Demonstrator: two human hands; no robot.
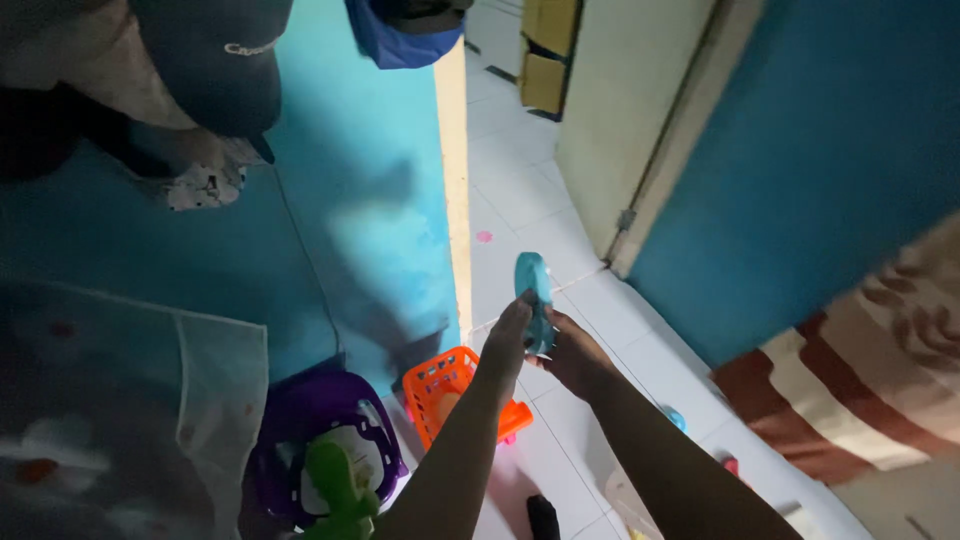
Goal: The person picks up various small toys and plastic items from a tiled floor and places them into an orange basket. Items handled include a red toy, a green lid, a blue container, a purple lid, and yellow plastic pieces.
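Observation:
Both of my hands meet in the middle of the head view on a small teal plastic object (533, 290), long and rounded, held upright above the white tiled floor (520, 190). My left hand (505, 345) grips its lower left side with the fingertips. My right hand (575, 355) closes around its lower right side. Just below my left forearm an orange plastic basket (440, 385) sits on the tiles.
A purple plastic seat-like thing (320, 425) with a green piece (340, 490) stands at the lower left by the turquoise wall (370, 200). A dark cap (215, 60) and clothes hang above. A beige door (620, 120) is open; a striped cloth (870, 370) hangs right.

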